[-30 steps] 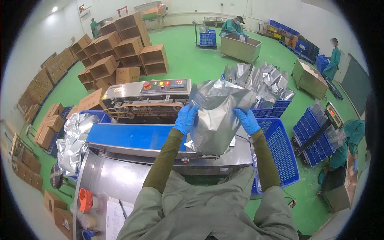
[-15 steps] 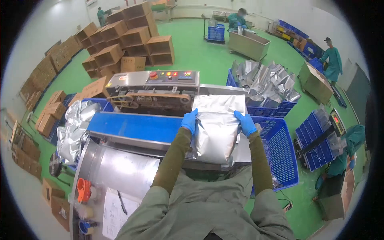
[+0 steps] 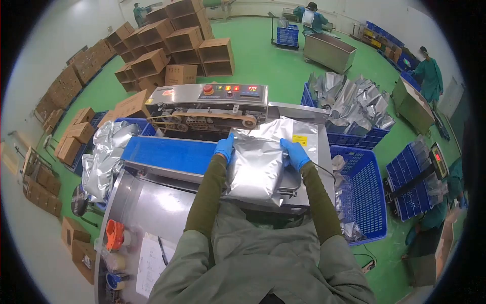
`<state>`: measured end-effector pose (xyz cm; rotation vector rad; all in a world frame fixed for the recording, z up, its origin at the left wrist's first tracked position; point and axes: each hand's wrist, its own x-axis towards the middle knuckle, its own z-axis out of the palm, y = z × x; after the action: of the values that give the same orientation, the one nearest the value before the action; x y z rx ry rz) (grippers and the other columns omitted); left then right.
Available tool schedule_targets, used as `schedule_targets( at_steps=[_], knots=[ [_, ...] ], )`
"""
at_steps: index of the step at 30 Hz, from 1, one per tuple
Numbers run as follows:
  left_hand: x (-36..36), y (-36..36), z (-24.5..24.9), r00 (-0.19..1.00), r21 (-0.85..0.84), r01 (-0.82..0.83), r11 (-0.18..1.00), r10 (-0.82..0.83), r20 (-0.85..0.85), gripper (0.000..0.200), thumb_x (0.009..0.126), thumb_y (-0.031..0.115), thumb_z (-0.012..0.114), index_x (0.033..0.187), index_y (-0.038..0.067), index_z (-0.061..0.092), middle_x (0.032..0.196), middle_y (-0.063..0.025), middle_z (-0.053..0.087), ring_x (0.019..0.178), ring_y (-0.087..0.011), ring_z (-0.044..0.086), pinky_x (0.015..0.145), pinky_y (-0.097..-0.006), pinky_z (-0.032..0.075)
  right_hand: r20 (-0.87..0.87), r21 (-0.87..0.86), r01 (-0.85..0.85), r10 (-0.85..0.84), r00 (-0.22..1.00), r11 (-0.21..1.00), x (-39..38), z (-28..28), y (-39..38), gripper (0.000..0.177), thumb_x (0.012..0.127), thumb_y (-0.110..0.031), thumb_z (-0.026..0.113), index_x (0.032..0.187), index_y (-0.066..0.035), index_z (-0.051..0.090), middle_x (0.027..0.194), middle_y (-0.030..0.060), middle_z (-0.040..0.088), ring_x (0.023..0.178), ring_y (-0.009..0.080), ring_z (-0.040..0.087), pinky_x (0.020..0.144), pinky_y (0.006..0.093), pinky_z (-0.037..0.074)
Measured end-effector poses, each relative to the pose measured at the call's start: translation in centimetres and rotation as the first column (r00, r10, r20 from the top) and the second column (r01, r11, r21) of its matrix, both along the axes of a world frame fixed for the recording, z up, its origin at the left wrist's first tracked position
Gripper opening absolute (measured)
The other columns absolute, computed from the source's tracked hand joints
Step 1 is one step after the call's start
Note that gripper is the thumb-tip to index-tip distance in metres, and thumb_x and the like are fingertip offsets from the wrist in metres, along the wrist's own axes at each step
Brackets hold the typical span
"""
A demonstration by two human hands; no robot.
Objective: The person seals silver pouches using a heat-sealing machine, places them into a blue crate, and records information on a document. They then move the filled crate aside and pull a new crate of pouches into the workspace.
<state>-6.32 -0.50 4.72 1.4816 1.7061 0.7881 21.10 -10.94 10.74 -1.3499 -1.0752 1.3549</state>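
A full silver foil bag (image 3: 254,169) is held between my two blue-gloved hands in front of the band sealer (image 3: 207,104). My left hand (image 3: 225,147) closes on the bag's upper left edge, near the right end of the blue conveyor belt (image 3: 169,153). At the upper right edge of the bag, my right hand (image 3: 294,153) grips it, with some fingers hidden behind the foil. The bag's open end points away from me, toward the sealer's right end. A yellow label (image 3: 300,140) shows on the metal surface just beyond my right hand.
Blue baskets (image 3: 372,195) stand to my right; one beyond holds many foil bags (image 3: 349,99). More silver bags (image 3: 109,152) lie left of the belt. A steel table (image 3: 147,202) carries a paper sheet (image 3: 150,263) and tape dispenser (image 3: 115,235). Stacked cartons (image 3: 185,43) and several people are farther off.
The bag has moved left with both hands, closer to the sealer and belt. The yellow label has come into view. My head view has shifted slightly.
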Motion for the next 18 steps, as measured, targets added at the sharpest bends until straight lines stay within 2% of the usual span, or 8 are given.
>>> schedule_targets(
  at_steps=[3,4,8,9,11,14,16,18],
  knots=[
    [-5.0,-1.1,0.5,0.906,0.296,0.161,0.941,-0.022,-0.422,0.063,0.088,0.051,0.035,0.091,-0.007,0.06,0.084,-0.0293,0.059,0.088,-0.0408,0.057,0.076,-0.0443,0.043,0.01,-0.072,-0.077,0.078,0.997,0.994,-0.9,1.2,-2.0,0.045,0.088,-0.041,0.05,0.091,0.002,0.061,0.067,0.0068,0.058,0.045,0.0145,0.053,0.04,0.0243,0.044],
    [-4.9,-4.1,6.3,0.968,0.047,-0.234,0.971,0.238,-0.081,0.05,0.09,0.041,0.042,0.104,-0.006,0.054,0.079,-0.0291,0.058,0.083,-0.0376,0.059,0.076,-0.0423,0.045,-0.015,-0.008,-0.115,0.115,0.993,0.993,-0.4,1.7,-3.4,0.044,0.089,-0.04,0.049,0.094,0.002,0.062,0.068,0.0064,0.059,0.045,0.0132,0.053,0.041,0.0229,0.043],
    [-14.0,-10.2,1.8,0.791,0.604,-0.609,0.513,0.342,0.507,0.037,0.089,0.031,0.052,0.108,-0.001,0.053,0.081,-0.0154,0.061,0.074,-0.0247,0.057,0.07,-0.0385,0.045,-0.073,0.038,-0.092,0.095,0.993,0.995,2.9,1.2,-9.3,0.041,0.092,-0.034,0.045,0.1,0.002,0.063,0.07,0.0049,0.06,0.046,0.0088,0.05,0.043,0.0196,0.039],
    [-14.6,-13.3,1.9,0.664,0.555,-0.729,0.401,0.609,0.433,0.032,0.091,0.027,0.051,0.106,0.0,0.054,0.087,-0.0067,0.058,0.078,-0.0176,0.054,0.071,-0.0345,0.044,-0.055,0.035,-0.053,0.055,0.997,0.998,3.4,0.6,-10.9,0.041,0.092,-0.033,0.044,0.1,0.001,0.063,0.07,0.0042,0.06,0.046,0.0079,0.048,0.043,0.0195,0.039],
    [-13.3,-18.0,-1.0,0.446,0.154,-0.754,0.639,0.326,0.833,0.022,0.091,0.032,0.05,0.085,0.011,0.051,0.074,0.0013,0.046,0.069,-0.0105,0.045,0.065,-0.0258,0.044,0.013,0.092,0.038,-0.039,0.999,0.995,3.8,0.1,-13.9,0.039,0.093,-0.031,0.043,0.101,0.001,0.064,0.068,0.0023,0.058,0.044,0.0067,0.044,0.041,0.0196,0.036],
    [-8.7,-21.9,2.7,0.291,-0.304,-0.508,0.806,0.492,0.82,0.045,0.085,0.054,0.049,0.103,0.013,0.056,0.089,-0.0043,0.057,0.081,-0.0163,0.055,0.069,-0.0306,0.047,-0.087,-0.133,0.322,-0.335,0.938,0.937,6.7,-6.9,-15.8,0.035,0.09,-0.033,0.049,0.096,-0.002,0.064,0.058,-0.0061,0.046,0.042,0.0023,0.034,0.036,0.0188,0.025],
    [-10.0,-19.4,0.9,-0.016,-0.201,-0.459,0.865,0.219,0.976,0.038,0.085,0.04,0.057,0.109,0.01,0.054,0.095,-0.0024,0.058,0.089,-0.015,0.054,0.077,-0.0315,0.045,-0.146,-0.104,0.413,-0.425,0.893,0.905,8.9,-10.3,-16.9,0.035,0.091,-0.032,0.048,0.096,-0.001,0.063,0.056,-0.0072,0.044,0.043,0.0019,0.034,0.039,0.0169,0.025],
    [-11.5,-17.5,0.6,-0.043,-0.192,-0.569,0.799,0.205,0.978,0.034,0.083,0.026,0.063,0.109,0.005,0.056,0.1,-0.0046,0.059,0.09,-0.0167,0.056,0.08,-0.0294,0.045,-0.268,-0.146,0.395,-0.42,0.867,0.907,11.6,-13.1,-18.5,0.036,0.092,-0.033,0.046,0.1,-0.001,0.061,0.056,-0.0072,0.045,0.045,0.0027,0.035,0.04,0.0176,0.026]
  ],
)
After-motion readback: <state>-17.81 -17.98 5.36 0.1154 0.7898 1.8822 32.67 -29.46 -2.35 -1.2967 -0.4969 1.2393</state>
